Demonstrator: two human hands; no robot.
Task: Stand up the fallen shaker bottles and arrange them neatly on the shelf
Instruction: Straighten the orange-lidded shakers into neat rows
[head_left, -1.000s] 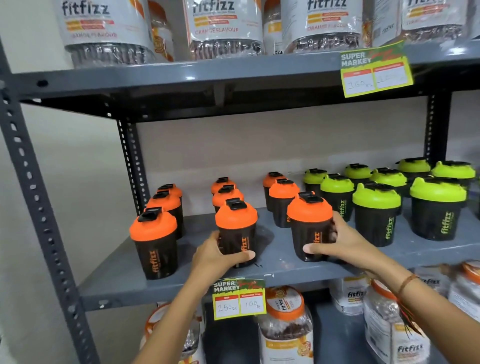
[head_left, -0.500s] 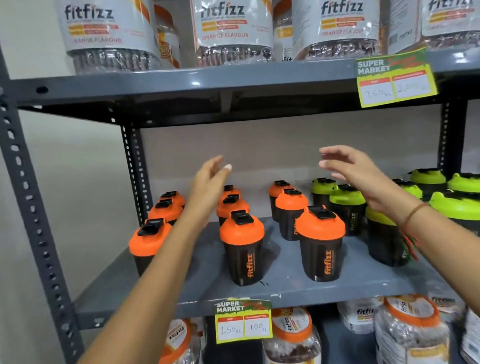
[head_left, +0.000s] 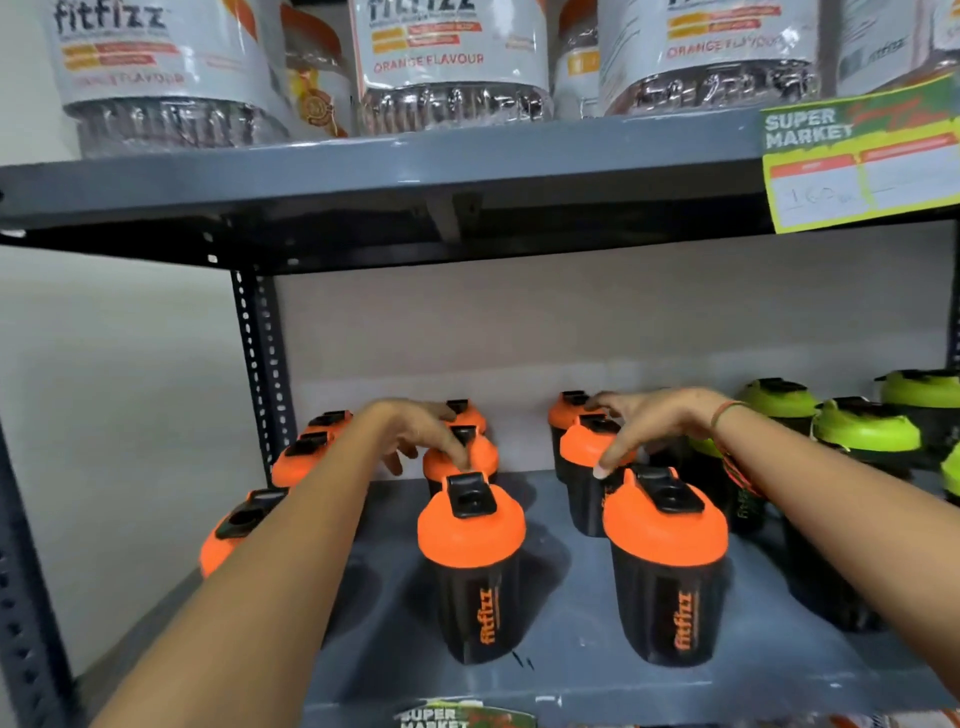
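Observation:
Black shaker bottles with orange lids stand upright in three columns on the grey shelf (head_left: 571, 660). Two are in front (head_left: 470, 571) (head_left: 667, 582), and a third front one (head_left: 228, 535) is partly hidden by my left forearm. My left hand (head_left: 415, 431) reaches over the middle-row orange shaker (head_left: 483, 454), fingertips down on its lid. Fingers spread, my right hand (head_left: 654, 421) lies over the lid of another middle-row orange shaker (head_left: 582, 447). Neither hand visibly closes around a bottle. Green-lidded shakers (head_left: 865, 431) stand to the right.
The upper shelf (head_left: 389, 171) hangs low overhead, loaded with large fitfizz jars (head_left: 452, 57). A green price tag (head_left: 857, 156) hangs on its edge, another (head_left: 462, 717) on the lower edge. A perforated post (head_left: 257, 364) bounds the left side, with the wall behind.
Both hands let go of the front orange shakers, rose into the air, and have come down onto the lids of the middle-row orange shakers. The view moved closer to the shelf.

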